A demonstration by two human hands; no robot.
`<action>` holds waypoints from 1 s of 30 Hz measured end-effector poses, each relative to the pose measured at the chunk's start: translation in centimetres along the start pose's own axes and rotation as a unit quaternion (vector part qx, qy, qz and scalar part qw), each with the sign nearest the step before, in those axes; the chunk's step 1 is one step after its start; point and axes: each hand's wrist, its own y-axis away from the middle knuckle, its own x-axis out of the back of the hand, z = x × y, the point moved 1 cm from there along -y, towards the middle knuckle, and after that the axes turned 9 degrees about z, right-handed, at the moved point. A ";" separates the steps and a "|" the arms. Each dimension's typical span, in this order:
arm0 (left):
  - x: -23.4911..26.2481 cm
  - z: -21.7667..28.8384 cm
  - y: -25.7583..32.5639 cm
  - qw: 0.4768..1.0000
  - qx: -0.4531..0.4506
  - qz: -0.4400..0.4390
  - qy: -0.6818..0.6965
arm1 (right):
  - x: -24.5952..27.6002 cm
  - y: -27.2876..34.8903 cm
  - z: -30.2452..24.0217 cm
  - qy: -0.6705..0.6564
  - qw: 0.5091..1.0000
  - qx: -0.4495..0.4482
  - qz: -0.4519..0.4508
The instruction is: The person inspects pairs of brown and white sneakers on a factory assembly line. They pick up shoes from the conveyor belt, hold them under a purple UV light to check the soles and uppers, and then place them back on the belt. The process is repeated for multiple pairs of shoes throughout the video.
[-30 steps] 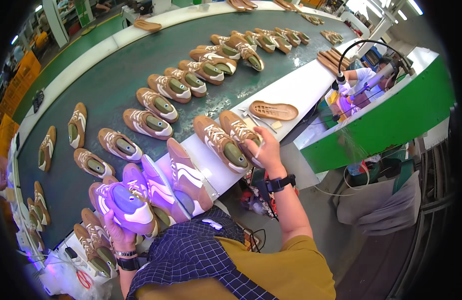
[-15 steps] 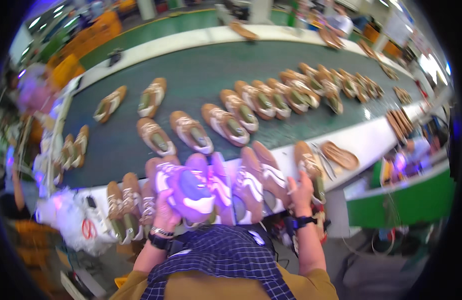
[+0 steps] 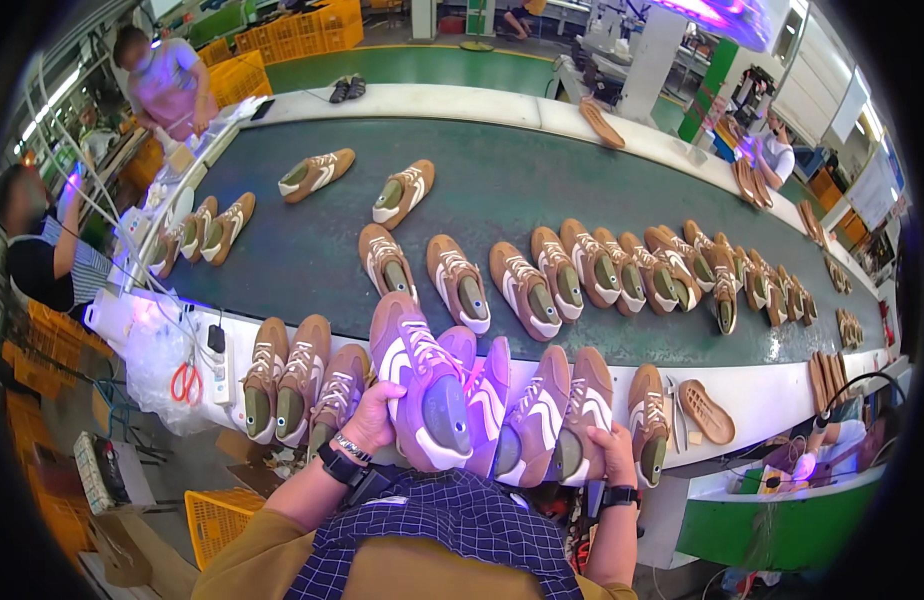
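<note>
My left hand (image 3: 375, 418) is closed around the side of a tan sneaker (image 3: 400, 365) with white stripes and laces. Its toe points away and a dark form fills its opening; violet light falls on it. Partly behind it are other sneakers, one lying on its side with its white-striped flank up (image 3: 489, 405). My right hand (image 3: 613, 452) grips the heel end of another tan sneaker (image 3: 590, 395), which stands on the white ledge. To its left is a similar sneaker (image 3: 534, 418), and to its right one more (image 3: 648, 420).
A dark green belt (image 3: 282, 240) carries a long row of sneakers (image 3: 632, 270). On the white ledge (image 3: 747, 400) lie a tan sole (image 3: 707, 412), a metal tool (image 3: 675, 412), red scissors (image 3: 187, 382) and a plastic bag (image 3: 162, 375). Co-workers (image 3: 172, 80) are around the belt. A yellow crate (image 3: 220, 520) stands below.
The view has swung, shifting the scene. My left hand has turned and raised the sneaker it holds. My right hand has moved from beside the rightmost sneaker onto the heel of its left neighbour.
</note>
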 end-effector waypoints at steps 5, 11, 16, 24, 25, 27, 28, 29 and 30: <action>1.7 0.3 -0.2 0.999 0.031 -0.024 0.016 | 0.5 1.8 -0.7 -0.182 0.983 0.026 -0.011; -1.4 0.4 0.2 0.997 0.018 -0.061 -0.033 | -7.9 5.6 -4.9 -0.347 0.926 0.015 -0.148; -2.9 0.3 0.3 0.990 0.070 -0.124 -0.004 | -13.4 5.9 -3.7 -0.362 0.894 -0.078 -0.252; -0.4 0.3 -0.1 0.975 0.082 -0.193 0.071 | -15.0 4.5 -1.0 -0.327 0.888 -0.139 -0.292; -0.5 0.4 0.0 0.966 0.081 -0.231 0.087 | -15.0 4.5 -0.9 -0.328 0.886 -0.155 -0.291; -1.0 0.5 0.3 0.961 0.088 -0.236 0.112 | -15.3 4.3 -0.6 -0.317 0.884 -0.163 -0.302; -1.3 0.5 0.4 0.958 0.086 -0.241 0.127 | -15.5 3.8 0.1 -0.332 0.868 -0.181 -0.323; -1.4 0.3 0.4 0.955 0.084 -0.247 0.143 | -15.5 3.5 0.6 -0.346 0.850 -0.199 -0.344; -1.6 0.2 0.4 0.954 0.072 -0.248 0.154 | -15.8 4.5 -1.0 -0.314 0.884 -0.145 -0.315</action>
